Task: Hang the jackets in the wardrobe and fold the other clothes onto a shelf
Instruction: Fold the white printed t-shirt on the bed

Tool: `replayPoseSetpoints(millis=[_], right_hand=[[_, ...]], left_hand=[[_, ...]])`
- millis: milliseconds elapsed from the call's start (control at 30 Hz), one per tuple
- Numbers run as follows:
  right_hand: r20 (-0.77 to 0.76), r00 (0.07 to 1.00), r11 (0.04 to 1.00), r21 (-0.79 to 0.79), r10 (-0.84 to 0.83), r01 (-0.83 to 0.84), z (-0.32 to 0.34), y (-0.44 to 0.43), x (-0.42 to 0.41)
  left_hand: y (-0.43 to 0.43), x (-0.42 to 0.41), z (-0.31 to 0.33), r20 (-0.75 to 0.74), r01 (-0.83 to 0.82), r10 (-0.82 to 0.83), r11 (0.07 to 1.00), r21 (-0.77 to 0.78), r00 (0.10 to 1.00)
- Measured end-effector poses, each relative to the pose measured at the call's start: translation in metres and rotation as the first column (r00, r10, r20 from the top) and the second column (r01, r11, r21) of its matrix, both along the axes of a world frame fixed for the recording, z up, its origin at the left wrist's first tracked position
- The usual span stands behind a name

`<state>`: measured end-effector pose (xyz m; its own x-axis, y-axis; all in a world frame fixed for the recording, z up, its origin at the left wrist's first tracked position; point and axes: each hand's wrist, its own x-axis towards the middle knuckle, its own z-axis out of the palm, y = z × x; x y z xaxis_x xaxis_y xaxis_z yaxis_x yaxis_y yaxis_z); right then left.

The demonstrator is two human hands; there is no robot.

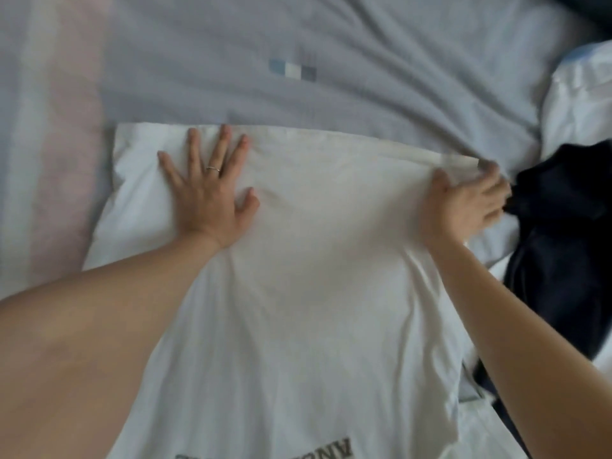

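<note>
A white T-shirt [314, 260] with grey lettering near the bottom edge of the view lies spread flat on the bed. My left hand [208, 190] rests on its far left part, palm down, fingers spread, a ring on one finger. My right hand [470, 197] is blurred at the shirt's far right corner, its fingers curled on the hem. A dark navy garment [563, 226] lies crumpled just right of that hand.
The grey-blue bed cover [331, 61] fills the far side, with a pale pink and white stripe [59, 144] at the left. More white cloth [583, 101] is bunched at the upper right, above the navy garment.
</note>
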<state>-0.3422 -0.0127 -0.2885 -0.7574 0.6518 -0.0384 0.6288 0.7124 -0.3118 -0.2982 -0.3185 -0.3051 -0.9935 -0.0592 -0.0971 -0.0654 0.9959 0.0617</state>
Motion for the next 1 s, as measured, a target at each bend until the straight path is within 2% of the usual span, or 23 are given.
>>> replayPoseSetpoints(millis=[33,67,133,234,300,400,500,601,667,701,734,767,801,834,867,901,934,967,1001], right_hand=[[0.019,0.994,0.994,-0.033,-0.104,0.105,0.005,0.010,0.000],[0.026,0.992,0.989,-0.082,-0.122,0.124,0.008,0.018,-0.002],[-0.019,0.998,0.978,-0.202,-0.061,0.056,0.015,0.025,-0.006],[-0.088,0.995,0.970,-0.232,0.054,-0.073,0.026,0.029,-0.013],[-0.111,0.977,0.964,-0.175,0.181,-0.198,0.028,0.034,-0.017],[-0.038,0.941,0.940,-0.045,0.337,-0.338,0.024,0.047,-0.021],[0.022,0.937,0.936,0.040,0.348,-0.349,0.016,0.046,-0.022],[-0.033,0.965,0.964,0.055,0.261,-0.259,0.013,0.032,-0.019],[-0.066,0.935,0.929,0.162,0.348,-0.334,0.012,0.019,-0.010],[-0.084,0.874,0.864,0.222,0.478,-0.451,0.013,0.009,-0.002],[-0.096,0.758,0.751,0.261,0.645,-0.606,0.012,-0.004,0.012],[-0.085,0.581,0.581,0.266,0.809,-0.769,0.011,-0.018,0.029],[-0.050,0.348,0.350,0.226,0.936,-0.909,0.008,-0.032,0.050],[-0.013,0.094,0.095,0.179,0.995,-0.979,0.004,-0.042,0.071],[0.026,-0.136,-0.138,0.140,0.990,-0.980,0.001,-0.047,0.089],[0.076,-0.294,-0.301,0.122,0.953,-0.946,-0.003,-0.044,0.096],[0.141,-0.363,-0.380,0.130,0.921,-0.916,-0.007,-0.034,0.091],[0.206,-0.338,-0.373,0.163,0.918,-0.914,-0.012,-0.020,0.078],[0.261,-0.237,-0.288,0.181,0.936,-0.940,-0.017,-0.004,0.059]], left_hand=[[0.000,0.000,0.001,0.009,0.001,-0.001,1.000,0.005,1.000],[0.000,-0.001,0.002,0.013,0.003,-0.004,1.000,0.009,1.000],[0.001,-0.001,0.004,0.010,0.009,-0.009,1.000,0.013,1.000],[0.002,-0.002,0.003,0.001,0.015,-0.015,1.000,0.023,1.000],[0.000,-0.002,0.003,-0.008,0.021,-0.021,1.000,0.020,1.000],[-0.002,-0.002,0.002,-0.016,0.024,-0.024,0.999,0.027,1.000],[-0.002,-0.001,0.001,-0.015,0.030,-0.029,0.999,0.025,0.999],[-0.002,0.000,0.002,-0.013,0.029,-0.029,0.999,0.026,1.000],[-0.002,-0.001,0.001,-0.009,0.032,-0.031,0.999,0.028,0.999],[-0.002,-0.001,0.001,-0.013,0.033,-0.032,0.999,0.025,0.999],[-0.002,-0.001,0.002,-0.020,0.034,-0.034,0.999,0.022,0.999],[-0.003,-0.002,0.002,-0.024,0.037,-0.036,0.999,0.019,0.999],[-0.002,-0.002,0.002,-0.020,0.036,-0.036,0.999,0.024,0.999],[-0.002,-0.002,0.002,-0.017,0.035,-0.034,0.999,0.028,0.999],[-0.002,-0.002,0.003,-0.019,0.033,-0.033,0.999,0.027,0.999],[-0.001,-0.002,0.003,-0.023,0.031,-0.030,0.999,0.024,0.999],[-0.002,-0.001,0.003,-0.024,0.030,-0.029,0.999,0.021,0.999],[-0.002,-0.001,0.002,-0.025,0.033,-0.033,0.999,0.021,0.999],[-0.003,-0.001,0.001,-0.023,0.036,-0.036,0.999,0.022,0.999]])
